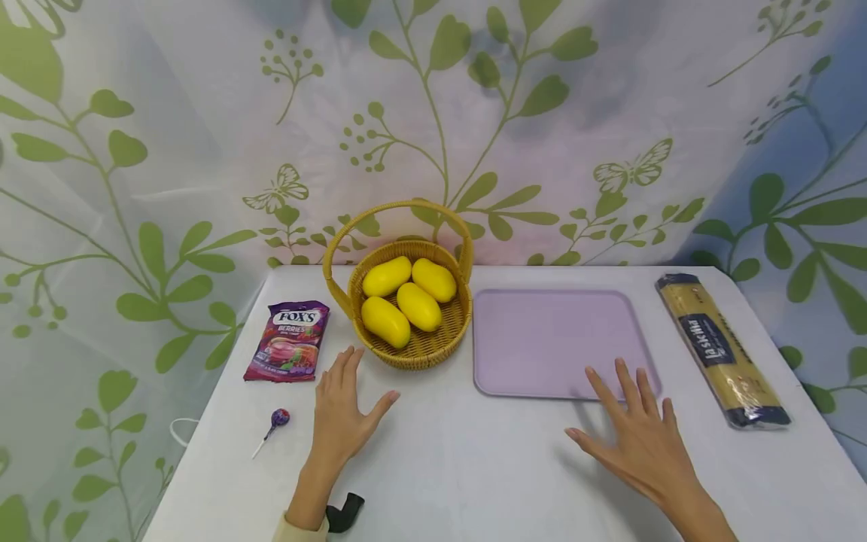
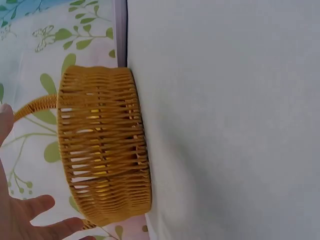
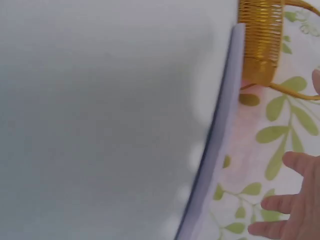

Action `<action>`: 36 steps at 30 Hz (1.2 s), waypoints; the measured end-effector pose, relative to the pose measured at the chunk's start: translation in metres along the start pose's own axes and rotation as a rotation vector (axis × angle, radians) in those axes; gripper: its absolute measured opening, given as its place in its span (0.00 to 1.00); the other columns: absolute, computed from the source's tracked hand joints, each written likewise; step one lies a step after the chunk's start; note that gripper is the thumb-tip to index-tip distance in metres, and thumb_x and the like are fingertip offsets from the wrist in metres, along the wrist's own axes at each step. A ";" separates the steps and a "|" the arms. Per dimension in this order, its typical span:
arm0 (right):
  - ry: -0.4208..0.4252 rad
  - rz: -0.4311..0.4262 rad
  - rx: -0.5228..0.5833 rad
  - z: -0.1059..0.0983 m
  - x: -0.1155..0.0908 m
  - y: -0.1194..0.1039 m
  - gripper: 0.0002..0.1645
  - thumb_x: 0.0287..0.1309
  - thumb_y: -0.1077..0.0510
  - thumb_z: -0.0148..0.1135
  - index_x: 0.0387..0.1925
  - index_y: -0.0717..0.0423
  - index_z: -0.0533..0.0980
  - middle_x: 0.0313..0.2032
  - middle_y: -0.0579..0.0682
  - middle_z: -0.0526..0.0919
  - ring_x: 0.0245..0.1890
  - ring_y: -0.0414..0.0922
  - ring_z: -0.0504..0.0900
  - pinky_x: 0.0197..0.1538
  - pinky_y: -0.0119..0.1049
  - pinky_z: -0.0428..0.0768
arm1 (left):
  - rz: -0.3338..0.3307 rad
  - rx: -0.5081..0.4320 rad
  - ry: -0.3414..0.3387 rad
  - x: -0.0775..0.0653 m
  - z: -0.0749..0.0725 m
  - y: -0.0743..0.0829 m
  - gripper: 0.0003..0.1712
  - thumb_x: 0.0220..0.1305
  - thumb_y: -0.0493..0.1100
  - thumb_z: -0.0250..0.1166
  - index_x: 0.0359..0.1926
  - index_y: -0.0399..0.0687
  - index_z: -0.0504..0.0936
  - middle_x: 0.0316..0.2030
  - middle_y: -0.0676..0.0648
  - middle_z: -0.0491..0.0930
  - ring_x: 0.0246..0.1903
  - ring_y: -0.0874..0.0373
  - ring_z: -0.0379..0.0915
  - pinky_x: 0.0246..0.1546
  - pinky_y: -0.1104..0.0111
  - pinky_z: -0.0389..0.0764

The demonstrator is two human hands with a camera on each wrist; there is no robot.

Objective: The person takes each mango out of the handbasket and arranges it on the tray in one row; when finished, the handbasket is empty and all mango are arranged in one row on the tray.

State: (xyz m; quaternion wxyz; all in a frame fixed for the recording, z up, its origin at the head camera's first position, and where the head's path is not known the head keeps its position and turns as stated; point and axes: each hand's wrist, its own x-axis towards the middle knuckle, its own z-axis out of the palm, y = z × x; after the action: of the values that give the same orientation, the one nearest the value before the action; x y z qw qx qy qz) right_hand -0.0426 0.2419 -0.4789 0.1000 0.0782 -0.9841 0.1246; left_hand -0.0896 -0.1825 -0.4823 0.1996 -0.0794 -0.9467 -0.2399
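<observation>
My left hand (image 1: 342, 410) hovers over the white table with fingers spread, just in front of a wicker basket (image 1: 433, 354). Several yellow mangoes (image 1: 384, 322) lie in the basket, which has a tall arched handle. In the left wrist view the woven side of the basket (image 2: 102, 150) stands beyond my fingers, apart from them. My right hand (image 1: 640, 448) is held with fingers spread near the front edge of a lilac tray (image 1: 555, 346), holding nothing. The right wrist view shows the rim of the tray (image 3: 220, 130) and part of the basket behind it.
A purple Fox's candy bag (image 1: 287, 342) lies left of the basket, with a lollipop (image 1: 278, 418) in front of it. A spaghetti pack (image 1: 721, 350) lies at the right. Some dark object (image 1: 345, 513) sits beside my left wrist. A leaf-print curtain (image 1: 406, 113) hangs behind the table.
</observation>
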 end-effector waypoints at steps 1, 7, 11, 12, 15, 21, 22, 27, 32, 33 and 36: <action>0.007 -0.014 0.015 -0.001 0.003 -0.002 0.56 0.42 0.25 0.60 0.71 0.35 0.50 0.72 0.55 0.45 0.72 0.59 0.39 0.54 0.76 0.52 | -0.021 -0.027 0.006 0.002 0.001 -0.002 0.51 0.49 0.68 0.64 0.68 0.48 0.59 0.66 0.41 0.61 0.64 0.44 0.57 0.59 0.39 0.59; 0.042 -0.117 0.056 -0.008 0.023 -0.019 0.54 0.42 0.28 0.63 0.70 0.35 0.54 0.71 0.57 0.50 0.68 0.62 0.54 0.57 0.68 0.60 | -0.151 -0.202 -0.010 0.015 0.012 -0.008 0.52 0.50 0.65 0.66 0.71 0.54 0.53 0.69 0.41 0.52 0.66 0.42 0.53 0.58 0.39 0.62; 0.062 -0.187 0.068 -0.012 0.042 -0.036 0.53 0.42 0.30 0.65 0.69 0.35 0.55 0.70 0.57 0.53 0.63 0.63 0.62 0.53 0.65 0.67 | -0.212 -0.335 -0.042 0.023 0.021 -0.009 0.53 0.51 0.64 0.66 0.72 0.55 0.49 0.71 0.44 0.45 0.69 0.43 0.46 0.62 0.41 0.58; 0.066 -0.201 0.083 -0.012 0.047 -0.040 0.53 0.42 0.31 0.65 0.69 0.35 0.55 0.70 0.57 0.53 0.63 0.63 0.63 0.52 0.65 0.68 | -0.219 -0.363 -0.044 0.025 0.024 -0.010 0.53 0.51 0.63 0.66 0.72 0.56 0.49 0.71 0.44 0.44 0.70 0.44 0.44 0.63 0.42 0.58; 0.068 -0.258 0.144 -0.011 0.062 -0.054 0.51 0.45 0.36 0.67 0.69 0.37 0.56 0.70 0.57 0.53 0.62 0.63 0.64 0.52 0.64 0.69 | -0.223 -0.449 -0.033 0.031 0.034 -0.013 0.53 0.52 0.59 0.68 0.72 0.55 0.48 0.71 0.46 0.45 0.70 0.47 0.45 0.63 0.44 0.58; 0.016 -0.423 0.273 -0.010 0.096 -0.083 0.46 0.51 0.41 0.65 0.69 0.39 0.56 0.71 0.53 0.50 0.64 0.57 0.63 0.54 0.58 0.73 | -0.186 -0.614 0.023 0.038 0.045 -0.012 0.53 0.52 0.51 0.70 0.71 0.50 0.48 0.69 0.45 0.49 0.68 0.47 0.49 0.60 0.45 0.62; 0.004 -0.443 0.283 -0.010 0.102 -0.088 0.46 0.52 0.41 0.64 0.70 0.39 0.55 0.71 0.52 0.49 0.65 0.56 0.62 0.54 0.55 0.74 | -0.174 -0.628 0.032 0.039 0.043 -0.009 0.52 0.52 0.49 0.70 0.71 0.49 0.48 0.69 0.44 0.50 0.67 0.45 0.49 0.59 0.44 0.62; -0.059 -0.501 0.335 -0.004 0.132 -0.114 0.44 0.54 0.44 0.64 0.70 0.37 0.55 0.71 0.50 0.49 0.66 0.53 0.61 0.51 0.50 0.78 | -0.131 -0.678 0.086 0.040 0.032 0.008 0.51 0.50 0.40 0.71 0.69 0.43 0.49 0.67 0.33 0.52 0.64 0.35 0.53 0.56 0.41 0.63; -0.091 -0.534 0.363 0.006 0.164 -0.132 0.43 0.55 0.45 0.63 0.69 0.37 0.55 0.70 0.55 0.53 0.66 0.55 0.60 0.53 0.53 0.76 | -0.109 -0.696 0.133 0.041 0.040 0.004 0.51 0.49 0.38 0.72 0.68 0.42 0.50 0.67 0.33 0.53 0.62 0.33 0.55 0.56 0.42 0.64; -0.095 -0.541 0.366 0.009 0.170 -0.135 0.43 0.55 0.44 0.63 0.69 0.37 0.55 0.69 0.56 0.54 0.66 0.56 0.61 0.54 0.54 0.75 | -0.104 -0.695 0.138 0.041 0.041 0.003 0.51 0.49 0.38 0.72 0.68 0.42 0.50 0.66 0.33 0.53 0.62 0.33 0.55 0.56 0.42 0.64; -0.123 -0.553 0.395 0.018 0.185 -0.142 0.41 0.56 0.43 0.61 0.69 0.37 0.55 0.68 0.58 0.57 0.65 0.57 0.62 0.57 0.54 0.73 | -0.095 -0.691 0.146 0.041 0.044 0.001 0.50 0.49 0.38 0.71 0.68 0.42 0.51 0.66 0.31 0.53 0.62 0.32 0.55 0.56 0.42 0.65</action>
State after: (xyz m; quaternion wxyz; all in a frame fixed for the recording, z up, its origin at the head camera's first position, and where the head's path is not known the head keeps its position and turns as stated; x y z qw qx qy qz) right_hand -0.1999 0.0775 -0.4232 0.0536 0.3671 -0.8867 0.2759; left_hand -0.1411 -0.1584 -0.5002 0.2167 -0.0808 -0.7957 -0.5598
